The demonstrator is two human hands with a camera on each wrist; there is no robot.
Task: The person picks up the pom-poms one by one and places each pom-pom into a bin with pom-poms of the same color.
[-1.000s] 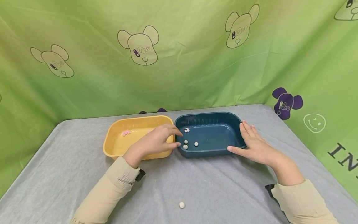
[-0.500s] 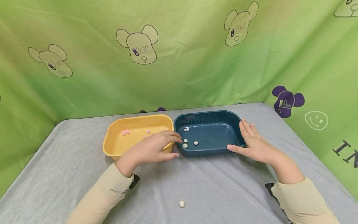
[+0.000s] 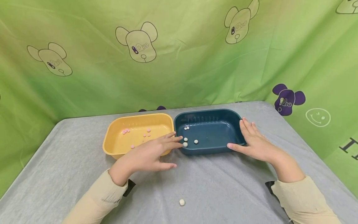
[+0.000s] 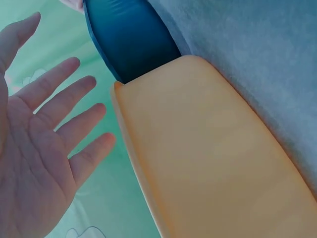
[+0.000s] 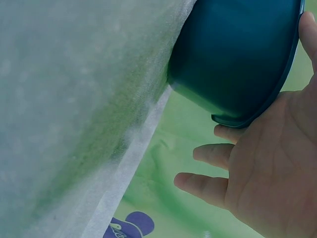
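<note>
My left hand [image 3: 146,154] hovers over the near right corner of the yellow plastic basin [image 3: 108,148], holding nothing. Its fingers are spread, the tips reaching over the blue basin's left end; the left wrist view shows the bare palm [image 4: 34,163]. At the right end of the dark blue basin [image 3: 208,150], my right hand [image 3: 255,144] touches the rim with straight fingers and thumb. Several small white balls [image 3: 196,142] lie in the left part of the blue basin. Several small pink balls [image 3: 132,146] are in the yellow one, partly hidden by my left hand.
One white ball [image 3: 182,202] lies on the grey cloth-covered table [image 3: 218,186], near the front. The basins stand side by side with their ends together. Behind the table hangs a green curtain [image 3: 190,68] printed with bear heads.
My left hand has drawn back from the blue basin's left rim toward the front left, and its thumb and fingers have spread apart. More pink balls show. My right hand stays put.
</note>
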